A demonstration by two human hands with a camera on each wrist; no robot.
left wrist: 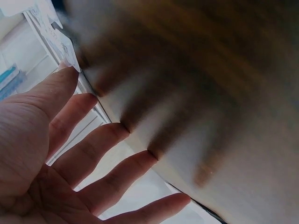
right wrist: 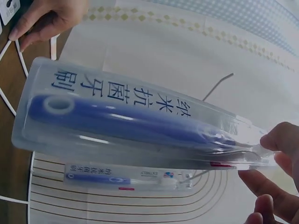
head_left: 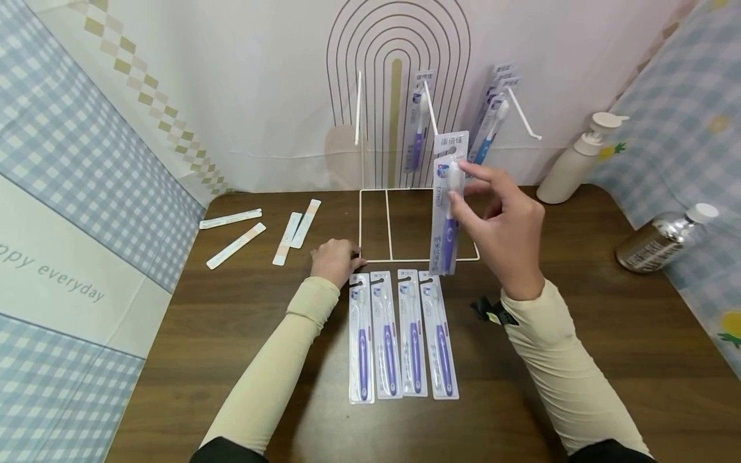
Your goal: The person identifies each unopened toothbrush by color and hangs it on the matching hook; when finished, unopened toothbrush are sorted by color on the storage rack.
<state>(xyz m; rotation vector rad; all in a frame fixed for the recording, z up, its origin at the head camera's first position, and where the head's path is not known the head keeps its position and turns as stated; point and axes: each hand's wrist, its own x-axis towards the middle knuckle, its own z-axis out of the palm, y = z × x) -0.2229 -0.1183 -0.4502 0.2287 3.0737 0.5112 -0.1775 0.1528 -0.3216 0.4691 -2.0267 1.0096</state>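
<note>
Right hand (head_left: 502,222) pinches packaged toothbrush (head_left: 448,206) near its top, long axis upright, just below the rack's middle hook (head_left: 431,109). Left hand (head_left: 334,259) rests relaxed on tabletop (head_left: 579,347), beside rack base (head_left: 376,257).

Both arms wear long, close-fitting beige sleeves (head_left: 283,360) that reach to the wrists and leave the left hand (head_left: 334,260) and right hand (head_left: 502,222) bare. A darker garment shows at the upper arms. A small black strap with a buckle (head_left: 492,313) sits at the right wrist
</note>
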